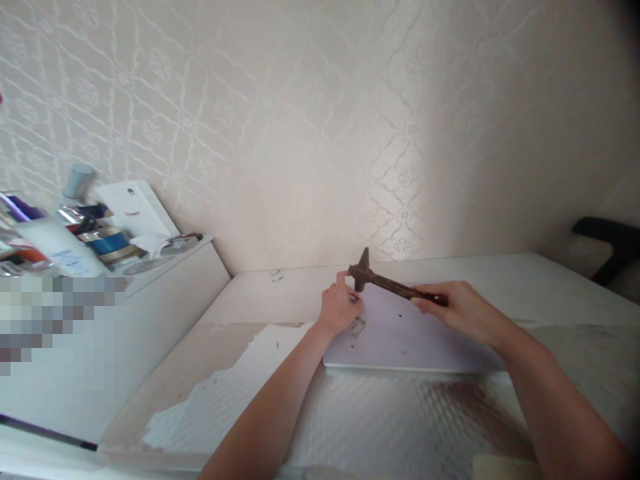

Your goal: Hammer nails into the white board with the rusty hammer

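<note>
My right hand [457,308] grips the handle of a small dark rusty hammer [385,283], whose head sits just above a white flat board [400,340] lying on the table. My left hand [339,307] is pinched right under the hammer head, fingertips together on something tiny against the board; what it pinches is too small to make out. A little metal bracket [359,325] lies on the board beside my left hand.
The worn table top [210,373] has peeling white film and meets a patterned wall. A white cabinet [165,293] at left carries bottles, tape rolls and a white box. A dark chair part [607,243] shows at far right.
</note>
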The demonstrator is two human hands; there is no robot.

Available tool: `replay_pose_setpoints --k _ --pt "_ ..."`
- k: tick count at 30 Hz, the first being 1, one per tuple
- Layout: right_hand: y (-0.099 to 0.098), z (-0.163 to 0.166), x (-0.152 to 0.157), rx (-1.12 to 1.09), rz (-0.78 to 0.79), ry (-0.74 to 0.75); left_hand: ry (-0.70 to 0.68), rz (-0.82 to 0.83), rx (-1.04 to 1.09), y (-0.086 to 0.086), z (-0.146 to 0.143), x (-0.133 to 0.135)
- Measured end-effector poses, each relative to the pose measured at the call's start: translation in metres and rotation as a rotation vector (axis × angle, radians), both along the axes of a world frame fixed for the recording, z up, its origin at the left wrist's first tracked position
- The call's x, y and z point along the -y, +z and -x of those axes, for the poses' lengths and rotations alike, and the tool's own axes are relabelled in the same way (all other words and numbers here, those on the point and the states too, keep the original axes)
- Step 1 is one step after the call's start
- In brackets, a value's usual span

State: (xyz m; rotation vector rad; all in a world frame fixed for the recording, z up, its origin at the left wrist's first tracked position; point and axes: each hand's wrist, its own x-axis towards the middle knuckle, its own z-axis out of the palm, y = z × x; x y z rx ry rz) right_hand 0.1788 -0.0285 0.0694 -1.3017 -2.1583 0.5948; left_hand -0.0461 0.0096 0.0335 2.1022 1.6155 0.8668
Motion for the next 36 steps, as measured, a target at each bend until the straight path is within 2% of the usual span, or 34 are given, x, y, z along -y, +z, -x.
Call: replay_pose_setpoints --k 18,23,36 --pt "0.0002 -0.0007 -0.0002 0.031 0.005 -0.019 -0.001 0.009 0.009 0.0004 -0.0001 0.0001" --pt "0.0006 -0.0009 -0.0007 -0.027 -0.015 -0.023 0.003 0.023 0.014 0.0006 -0.0001 -0.0004" --pt "-0.0009 -0.0013 -0.0004 0.040 -0.013 -0.014 -0.004 -0.001 0.004 -0.0011 0.0003 -0.0012"
